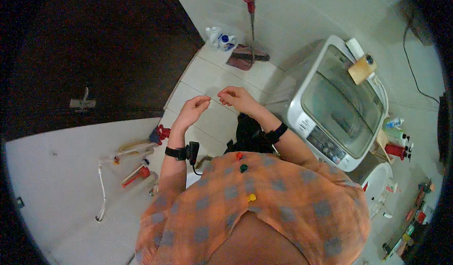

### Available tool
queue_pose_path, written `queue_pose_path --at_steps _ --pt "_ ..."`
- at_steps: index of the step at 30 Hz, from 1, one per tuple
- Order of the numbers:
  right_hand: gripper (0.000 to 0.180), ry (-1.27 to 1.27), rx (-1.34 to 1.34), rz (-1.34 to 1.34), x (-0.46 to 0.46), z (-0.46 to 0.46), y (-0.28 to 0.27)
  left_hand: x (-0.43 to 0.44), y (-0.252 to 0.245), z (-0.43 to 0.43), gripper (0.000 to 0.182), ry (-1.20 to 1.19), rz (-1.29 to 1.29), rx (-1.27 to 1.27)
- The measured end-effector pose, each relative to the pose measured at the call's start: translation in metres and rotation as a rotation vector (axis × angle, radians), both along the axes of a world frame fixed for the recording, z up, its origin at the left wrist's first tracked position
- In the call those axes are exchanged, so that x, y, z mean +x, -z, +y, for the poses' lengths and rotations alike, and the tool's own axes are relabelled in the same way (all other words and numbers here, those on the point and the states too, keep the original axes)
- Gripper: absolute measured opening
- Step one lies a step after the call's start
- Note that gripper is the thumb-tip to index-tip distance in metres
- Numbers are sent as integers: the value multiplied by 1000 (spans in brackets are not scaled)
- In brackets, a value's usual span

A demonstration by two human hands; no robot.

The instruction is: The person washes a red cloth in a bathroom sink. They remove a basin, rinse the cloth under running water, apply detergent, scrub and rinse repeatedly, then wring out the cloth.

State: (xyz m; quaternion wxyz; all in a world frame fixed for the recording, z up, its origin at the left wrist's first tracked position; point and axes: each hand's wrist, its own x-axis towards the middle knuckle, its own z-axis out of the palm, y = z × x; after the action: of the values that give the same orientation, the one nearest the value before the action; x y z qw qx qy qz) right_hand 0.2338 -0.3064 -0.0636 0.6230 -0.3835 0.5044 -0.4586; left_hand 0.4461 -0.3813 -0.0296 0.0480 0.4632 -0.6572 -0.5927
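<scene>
My left hand [194,111] and my right hand [240,100] are held up in front of my body, fingertips facing each other across a small gap. On each, the fingers are curled in toward the thumb, and I see nothing held in either. Below them lies the pale tiled floor [216,118]. A black strap with a small device [193,153] is around my left wrist, a cable running from it. Another black strap [276,133] circles my right forearm. To the right of my right hand stands a top-loading washing machine [297,103], its glass lid [343,98] down.
A phone [362,68] rests on the machine's back edge. Bottles [221,39] and a dustpan [240,61] with a long handle stand by the wall. A dark door [106,52] is at left. Brushes [136,176] hang at lower left; a washbasin [378,180] is at right.
</scene>
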Motion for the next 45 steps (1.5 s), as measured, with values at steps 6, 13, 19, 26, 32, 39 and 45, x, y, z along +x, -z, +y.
queue_pose_path --at_steps 6,13,19,26,32,39,45 --pt "25 88 164 73 -14 -131 80 2 45 -129 31 -38 -69 67" --pt "26 20 378 250 -49 -260 201 -11 114 -257 31 -101 -51 162" --pt "26 9 153 781 -77 -357 274 -22 140 -316 29 -222 4 337" --pt "34 13 159 1007 -115 -430 311 -24 223 -344 36 -136 30 248" --pt "67 -90 308 1221 -189 -483 382 -34 257 -342 32 -212 73 423" --pt "83 -117 175 1459 -285 -544 439 -56 250 -334 28 -186 -142 472" --pt "45 195 388 1494 -262 -521 397 -39 226 -317 28 -191 -35 437"
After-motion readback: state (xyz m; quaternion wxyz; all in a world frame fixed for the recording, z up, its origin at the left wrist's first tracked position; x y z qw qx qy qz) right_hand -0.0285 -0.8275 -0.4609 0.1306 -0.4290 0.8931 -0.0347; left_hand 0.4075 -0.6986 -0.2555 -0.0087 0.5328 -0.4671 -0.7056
